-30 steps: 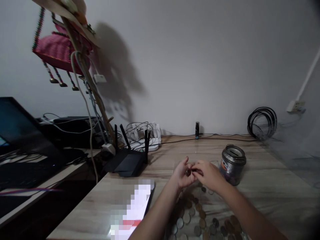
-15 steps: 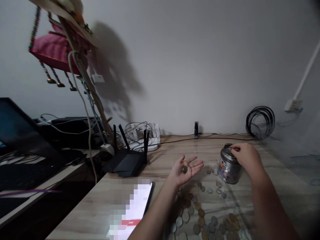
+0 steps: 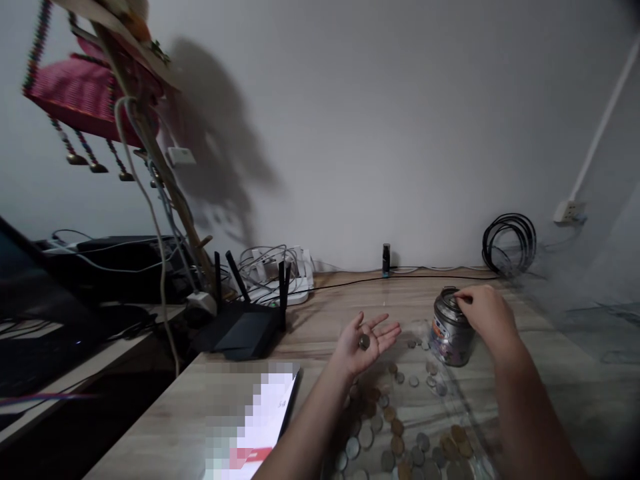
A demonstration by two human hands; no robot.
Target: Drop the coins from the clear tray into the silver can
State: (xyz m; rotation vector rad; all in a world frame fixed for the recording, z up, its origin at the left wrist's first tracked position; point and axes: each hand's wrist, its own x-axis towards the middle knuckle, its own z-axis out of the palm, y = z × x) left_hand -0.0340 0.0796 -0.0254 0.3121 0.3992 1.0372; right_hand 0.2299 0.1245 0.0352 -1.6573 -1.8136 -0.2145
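Palm up over the table, my left hand [image 3: 367,345] has its fingers stretched out and carries a coin [image 3: 364,342] in the palm. My right hand [image 3: 487,317] is closed in a pinch at the top of a round metal coin tin [image 3: 450,337] with a printed front. What sits between those fingertips is too small to make out. The tin stands upright. Loose silver and brass-coloured coins [image 3: 367,437] lie spread on the table below my hands, with a few small ones [image 3: 413,344] beside the tin.
A phone [image 3: 270,413] with a lit screen lies left of my left forearm. Behind it stand a black router [image 3: 245,327] and a white device with tangled cables [image 3: 295,290]. A small dark bottle [image 3: 386,260] and a coiled black cable [image 3: 509,243] are near the wall.
The whole view has shifted slightly, so things appear a little farther left. My left hand still carries the coin, and my right hand stays at the tin's top.
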